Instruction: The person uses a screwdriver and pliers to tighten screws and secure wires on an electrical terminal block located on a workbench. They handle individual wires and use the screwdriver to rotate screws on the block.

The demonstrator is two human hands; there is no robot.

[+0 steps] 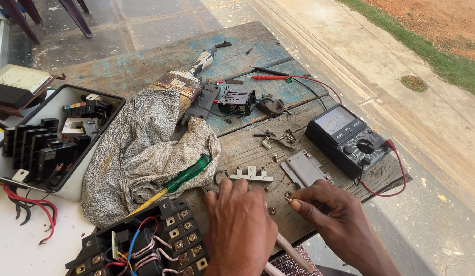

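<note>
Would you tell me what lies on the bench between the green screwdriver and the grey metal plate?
In the head view, a small metal terminal strip lies between the green screwdriver and the grey metal plate, just beyond the left hand.

- The table (247,148) is rough, weathered wood with worn blue paint.
- The cloth (140,148) is soft, speckled grey fabric.
- The screwdriver (184,176) has a glossy green plastic handle.
- The bracket (305,167) is dull grey metal.
- The multimeter (345,138) is matt black plastic.
</note>
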